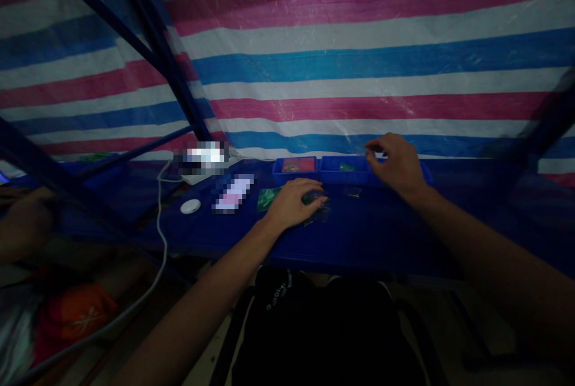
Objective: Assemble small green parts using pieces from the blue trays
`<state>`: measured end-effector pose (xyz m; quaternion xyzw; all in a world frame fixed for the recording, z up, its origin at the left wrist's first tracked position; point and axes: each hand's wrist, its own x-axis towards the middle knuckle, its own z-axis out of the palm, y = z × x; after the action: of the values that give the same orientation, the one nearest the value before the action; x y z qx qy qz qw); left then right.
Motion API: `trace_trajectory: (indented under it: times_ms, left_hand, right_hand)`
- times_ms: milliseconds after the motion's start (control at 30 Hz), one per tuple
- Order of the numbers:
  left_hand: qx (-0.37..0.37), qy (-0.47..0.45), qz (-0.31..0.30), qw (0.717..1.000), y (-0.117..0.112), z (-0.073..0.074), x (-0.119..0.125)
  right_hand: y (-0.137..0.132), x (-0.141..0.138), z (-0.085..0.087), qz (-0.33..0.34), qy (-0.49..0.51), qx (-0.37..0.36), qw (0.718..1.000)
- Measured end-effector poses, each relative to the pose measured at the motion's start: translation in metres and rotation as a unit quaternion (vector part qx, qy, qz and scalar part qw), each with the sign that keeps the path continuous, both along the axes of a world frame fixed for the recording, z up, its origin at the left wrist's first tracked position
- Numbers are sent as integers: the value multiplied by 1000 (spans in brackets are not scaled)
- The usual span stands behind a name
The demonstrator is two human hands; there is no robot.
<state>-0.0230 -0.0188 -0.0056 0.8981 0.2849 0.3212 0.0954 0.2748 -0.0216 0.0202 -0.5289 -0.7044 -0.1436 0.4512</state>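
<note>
My left hand (294, 201) rests on the table with its fingers curled over crinkled clear plastic (321, 211), perhaps small bags; part of it is hidden under the palm. A green packet (268, 199) lies just left of that hand. Raised over the blue trays, my right hand (398, 164) has thumb and forefinger brought together in a pinch. Whatever sits at its fingertips is too faint to name. Below it, a small clear packet (354, 193) lies on the table.
Along the back stand a blue tray (275, 174) with red contents and another blue tray (330, 178) with a green item. A phone (233, 193), a white round case (190, 206) and a white cable (162, 236) are at left. Another person's arm (27, 224) shows beyond the blue frame.
</note>
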Motion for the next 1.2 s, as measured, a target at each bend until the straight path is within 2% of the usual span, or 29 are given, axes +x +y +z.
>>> trace_trajectory:
  times_ms: [100,200,333,433,533,700,867,967,1067,1200]
  left_hand:
    - [11,52,-7,999,1,-4,1]
    - [8,83,-1,996,0,-5,1]
    - [0,87,3,996,1,-5,2]
    - [0,80,-2,997,4,-6,2]
    - [1,68,-4,998,6,-8,2]
    - [24,44,-3,999,-3,-5,6]
    - [53,69,-36,996,-8,11,24]
    - [50,60,-36,996,3,19,39]
    - [39,41,-26,998,17,21,50]
    - [40,17,-45,998,24,13,50]
  right_hand:
    - [6,30,-1,-82,-80,-2,993]
    - [9,39,-5,-74,-145,-59,985]
    - [3,20,-6,28,-140,-106,984]
    - [-7,-1,-6,139,-194,-152,959]
    - [-15,-14,-9,183,-226,-168,942]
    - [-19,-21,-15,134,-276,-220,926]
    - [-22,-28,-19,100,-322,-235,911]
    - [-23,-31,-20,97,-319,-224,916]
    - [-22,-31,-21,104,-276,-204,933]
    - [-14,-28,-22,152,-103,-185,965]
